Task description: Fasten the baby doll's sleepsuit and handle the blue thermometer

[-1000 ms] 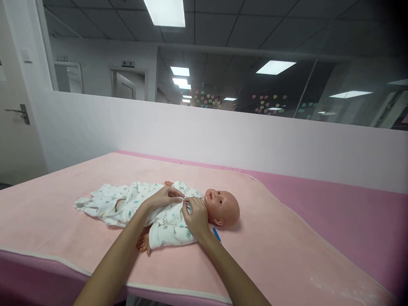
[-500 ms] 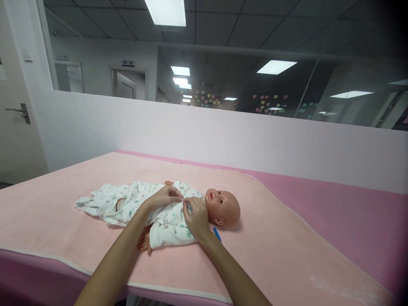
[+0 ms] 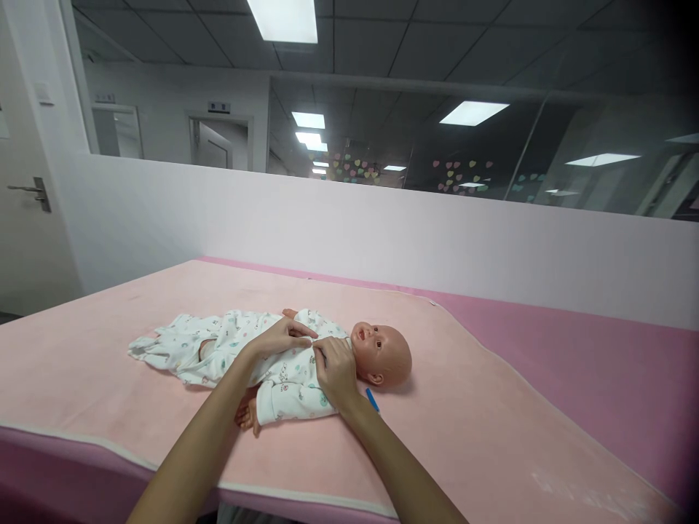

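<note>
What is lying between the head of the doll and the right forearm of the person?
A thin blue object lies there on the pink cover, between the doll's head and the right forearm, as the head view shows.

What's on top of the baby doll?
The doll wears white patterned clothes, and the left hand and right hand are on its chest. The part beneath them is hidden.
</note>
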Demonstrator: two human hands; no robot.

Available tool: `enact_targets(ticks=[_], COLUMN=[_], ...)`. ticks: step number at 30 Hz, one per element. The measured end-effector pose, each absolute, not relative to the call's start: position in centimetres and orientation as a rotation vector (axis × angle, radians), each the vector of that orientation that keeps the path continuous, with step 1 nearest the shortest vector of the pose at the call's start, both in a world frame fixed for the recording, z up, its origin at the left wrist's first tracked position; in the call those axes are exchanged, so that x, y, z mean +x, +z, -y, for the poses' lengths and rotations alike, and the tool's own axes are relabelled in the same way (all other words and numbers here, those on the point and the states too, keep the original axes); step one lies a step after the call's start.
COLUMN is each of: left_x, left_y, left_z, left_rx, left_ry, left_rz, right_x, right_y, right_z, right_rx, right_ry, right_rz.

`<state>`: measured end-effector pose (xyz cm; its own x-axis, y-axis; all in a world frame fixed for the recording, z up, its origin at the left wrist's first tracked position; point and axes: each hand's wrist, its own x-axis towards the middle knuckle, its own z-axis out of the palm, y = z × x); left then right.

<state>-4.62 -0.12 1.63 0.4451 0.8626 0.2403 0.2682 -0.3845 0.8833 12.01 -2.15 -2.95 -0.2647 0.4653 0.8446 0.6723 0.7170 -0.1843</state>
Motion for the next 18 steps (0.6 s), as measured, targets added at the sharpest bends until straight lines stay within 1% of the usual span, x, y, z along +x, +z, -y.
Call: enact_targets(ticks=[12, 18], left_x=[-4.30, -4.15], left_y=[2.11, 1.74], left_z=[0.46, 0.20], left_rx=[1.895, 1.837], left_ry=[0.924, 0.982], left_rz=[-0.966, -0.942], right_x=[12.02, 12.05], right_y=[-3.04, -2.94], right_z=[2.21, 2.33], right_rx=[-0.855, -0.822], right_ry=[-0.302, -0.282], right_rz=[1.915, 1.934])
